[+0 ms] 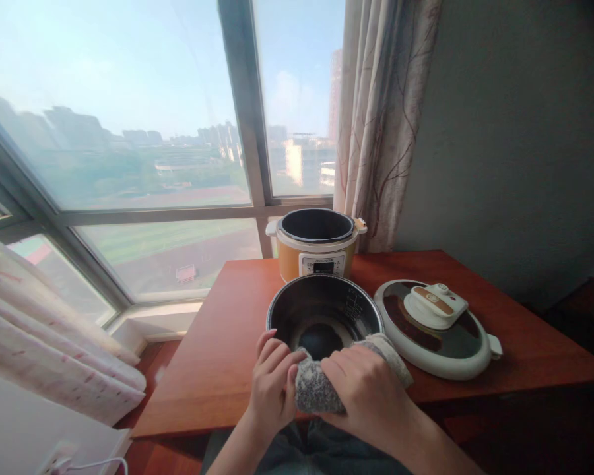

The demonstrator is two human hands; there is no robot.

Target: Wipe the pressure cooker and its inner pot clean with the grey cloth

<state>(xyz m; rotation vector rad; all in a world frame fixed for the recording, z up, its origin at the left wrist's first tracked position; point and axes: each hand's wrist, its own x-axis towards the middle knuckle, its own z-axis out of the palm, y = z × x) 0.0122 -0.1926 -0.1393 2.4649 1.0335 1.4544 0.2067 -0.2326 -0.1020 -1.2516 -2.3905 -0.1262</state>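
A grey speckled cloth point(317, 389) is bunched between my hands at the near rim of a black inner pot point(282, 316). My right hand point(369, 389) wraps over the cloth, and a paler part of it sticks out to the right. The fingers of my left hand point(274, 379) are bent and pinch the cloth's left end. Faint markings show on the pot's inner wall. Behind the pot stands a yellow and white electric cooker point(290, 258) with its top open. Its round lid point(440, 336) lies to the right of the pot, handle side up.
Everything stands on a reddish-brown wooden table point(208, 349). A large window point(247, 99) rises beyond it, with curtains point(381, 125) at the right and lower left. A white cable point(99, 462) shows at the bottom left. My legs are under the near edge.
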